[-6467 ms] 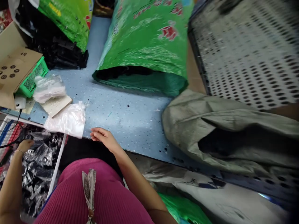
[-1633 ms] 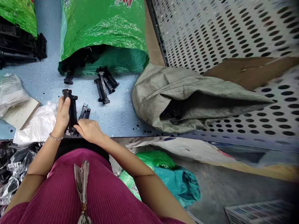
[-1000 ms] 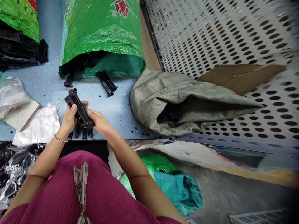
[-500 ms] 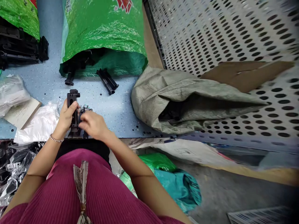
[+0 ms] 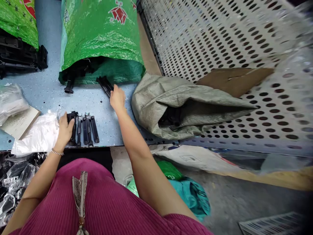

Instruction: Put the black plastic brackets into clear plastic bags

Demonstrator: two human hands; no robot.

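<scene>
My left hand is wrapped round a black plastic part near the table's front edge. Right beside it, several narrow black pieces lie side by side in a row. Reaching forward, my right hand has its fingers closed on the near end of a black slotted part that lies at the mouth of the green woven bag. The fingertips are partly hidden there. Another black part sticks out of the same bag to the left.
A grey-green sack holding dark parts lies to the right, against a perforated metal panel. On the left are clear plastic bags, a pale board and a second green bag with black parts.
My right hand has moved from beside my left hand to the black part at the bag's mouth. The left hand has lowered its part beside the row, which now shows.
</scene>
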